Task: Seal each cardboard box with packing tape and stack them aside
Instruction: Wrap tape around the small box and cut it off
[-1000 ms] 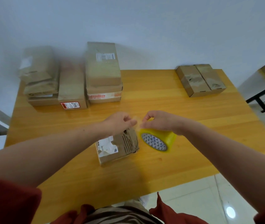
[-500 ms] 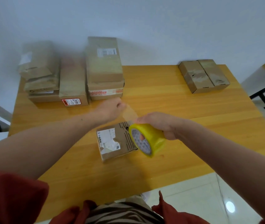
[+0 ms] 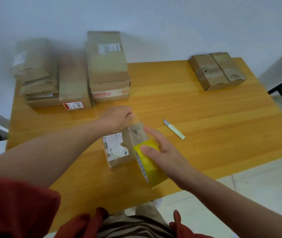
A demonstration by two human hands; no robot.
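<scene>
My left hand (image 3: pixel 119 117) pinches the free end of a clear tape strip (image 3: pixel 136 127) just past the far end of the small cardboard box (image 3: pixel 118 154). My right hand (image 3: pixel 164 152) grips the yellow tape roll (image 3: pixel 148 166) at the box's near right corner, with the thumb pressed on the roll's outer face and the fingers wrapped over the top.

The box lies on the wooden table (image 3: pixel 205 117) directly beneath and between my hands. Its long axis runs away from me, tilted a little to the right. The strip stretches between the hands along nearly that same line, over the right part of the lid. I cannot tell whether it touches the cardboard yet. My guess is that the next move is to lower both ends together so the tape lands along the seam. The left hand is nearer the far edge and would anchor first.

A torn shipping label (image 3: pixel 114 146) covers the lid on my left-hand side. The box is closed, so I cannot see what it holds.

A loose cutter blade (image 3: pixel 173 128) lies just beyond my right hand, within easy reach for cutting the strip. Beyond my left hand stand stacked cardboard boxes (image 3: pixel 106 66), all closed. Far out past my right hand sit two small boxes (image 3: pixel 217 71), side by side and touching.
</scene>
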